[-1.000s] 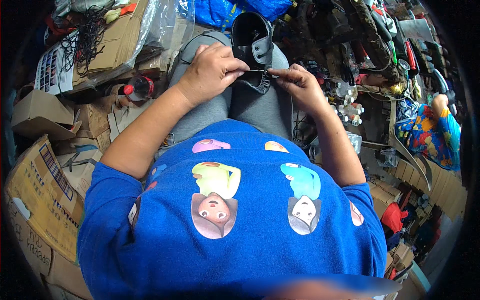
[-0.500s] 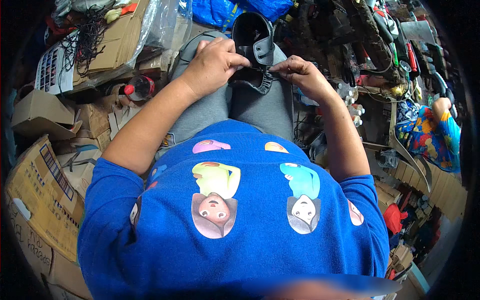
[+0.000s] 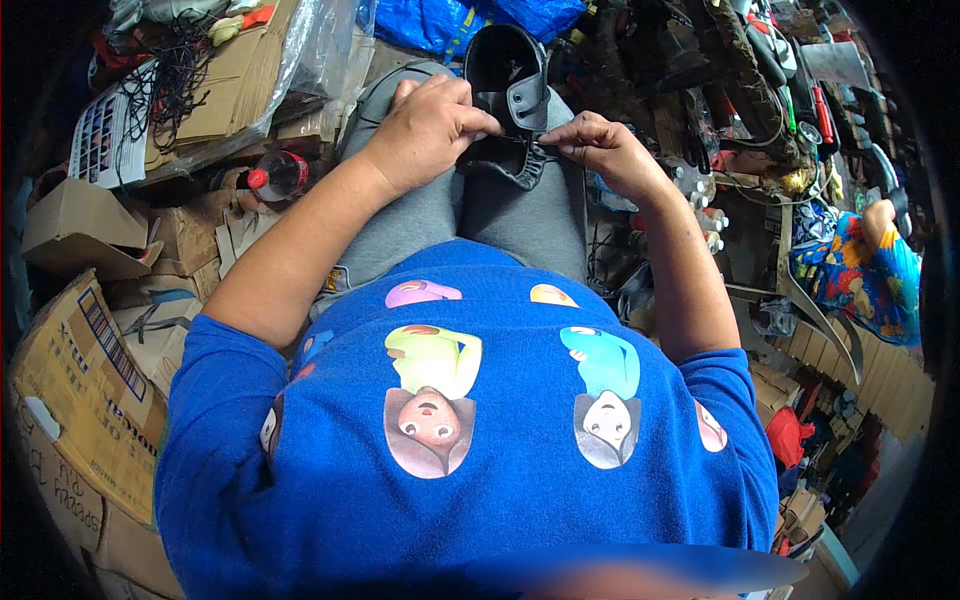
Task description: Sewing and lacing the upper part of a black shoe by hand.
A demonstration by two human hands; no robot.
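Note:
A black leather shoe (image 3: 507,60), with an eyelet flap and a gathered, stitched edge, rests across my grey-trousered thighs. My left hand (image 3: 432,128) is closed at the shoe's left side, thumb and forefinger pinched at its opening. On the opposite side my right hand (image 3: 598,150) holds a pinch right by the gathered edge. Whatever lies between those right fingertips is too small to make out. The inside of the shoe is dark, and my left fingers cover part of its side.
To the left are a red-capped bottle (image 3: 280,177), an opened cardboard box (image 3: 85,228) and flat cardboard (image 3: 225,90) under clear plastic. Blue plastic sheeting (image 3: 415,22) lies beyond my knees. Tools and small bottles (image 3: 708,215) crowd the right, where another person's colourful clothing (image 3: 865,275) shows.
Both my hands and the shoe stay practically where they were. At the far right, the other person's arm has shifted slightly.

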